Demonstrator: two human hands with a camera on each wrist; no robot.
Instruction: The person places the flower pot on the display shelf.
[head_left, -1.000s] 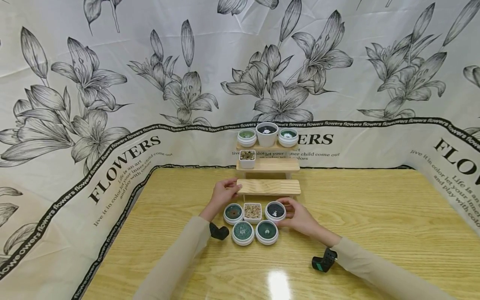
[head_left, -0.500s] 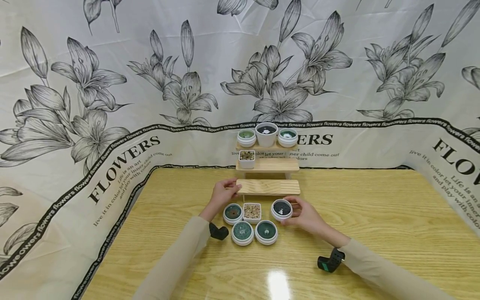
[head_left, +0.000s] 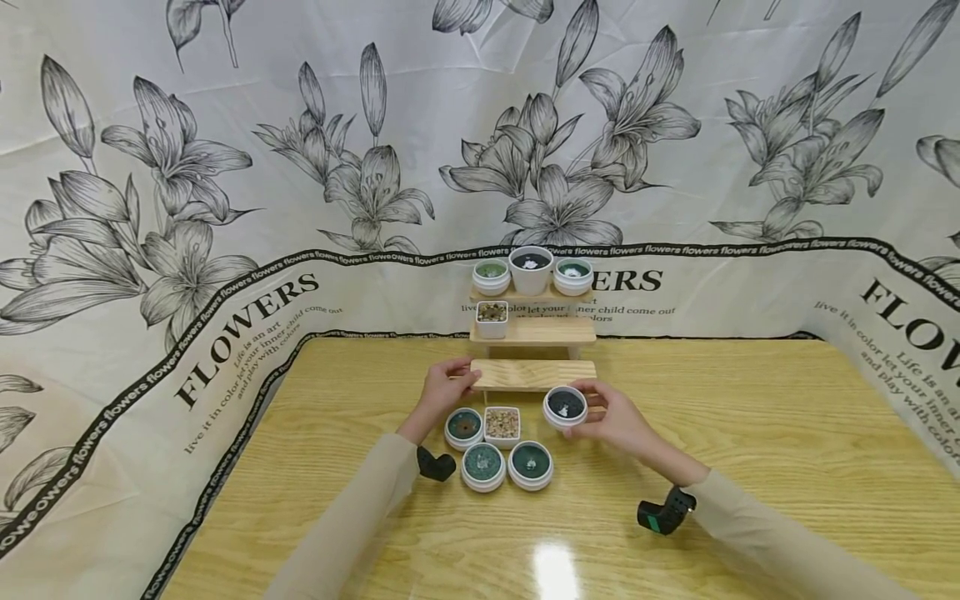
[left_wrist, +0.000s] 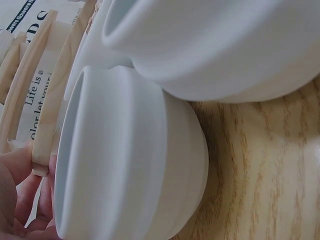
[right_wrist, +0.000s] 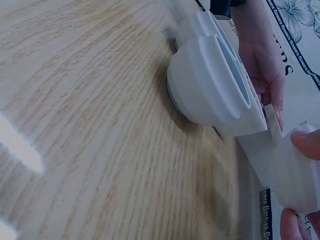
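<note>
In the head view, my left hand (head_left: 442, 390) grips the left end of the lowest board (head_left: 534, 374) of a stepped wooden stand. The left wrist view shows thumb and fingers on either side of that board's end. My right hand (head_left: 617, 419) holds a round white pot (head_left: 565, 406) with dark filling by its right side, raised near the lowest board's front edge. On the table stand a square pot of pebbles (head_left: 502, 425), a round pot with a brownish centre (head_left: 463, 427), and two round green-filled pots in front, one left (head_left: 483, 465) and one right (head_left: 531, 464).
On the stand's top board sit a tall pot (head_left: 531, 275) and two round pots, left (head_left: 491, 283) and right (head_left: 573, 283). A square pot (head_left: 492, 321) occupies the middle board's left end. Behind the wooden table (head_left: 750, 433) hangs a flower-printed cloth (head_left: 360, 292).
My right hand has lifted the dark-filled pot from beside the pebble pot and moved it right and toward the lowest board. The left hand stays at the board's end.
</note>
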